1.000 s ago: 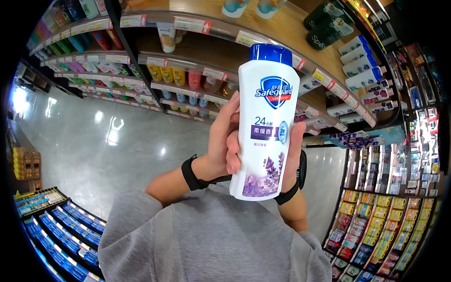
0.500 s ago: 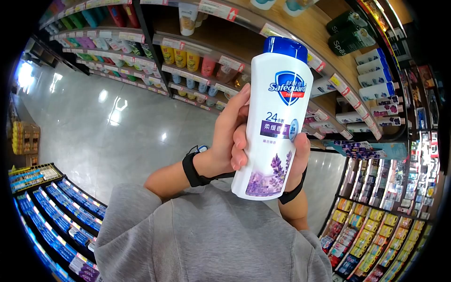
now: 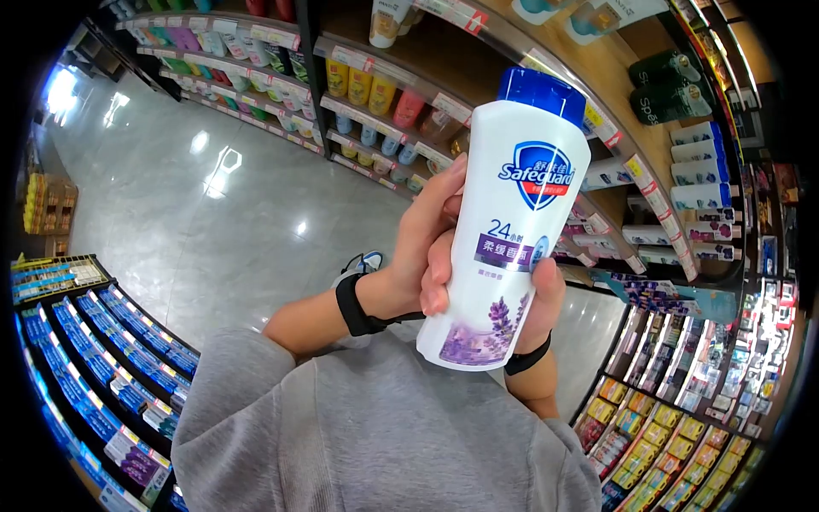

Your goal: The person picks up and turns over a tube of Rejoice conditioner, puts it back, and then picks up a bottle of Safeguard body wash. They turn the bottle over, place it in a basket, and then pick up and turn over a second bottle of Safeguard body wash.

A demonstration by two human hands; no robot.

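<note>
A white Safeguard bottle (image 3: 508,230) with a blue cap and a purple lavender print stands nearly upright in front of my chest, its label facing me and its top leaning right. My left hand (image 3: 426,243) is against its left side, the fingers partly hidden behind it. Around the lower right side wraps my right hand (image 3: 539,307), with the thumb on the front edge; fingertips show at the bottle's left edge. Both wrists wear black bands.
Shelves (image 3: 409,64) of bottles and tubes curve across the top and right. Racks of blue boxes (image 3: 94,367) stand at lower left, and a rack of yellow and red packs (image 3: 657,435) at lower right. Grey shiny floor (image 3: 171,196) shows at left.
The bottle and both hands appear slightly lower, and the bottle leans a little more to the right. The shelves have shifted right in view, and more of a shoe shows.
</note>
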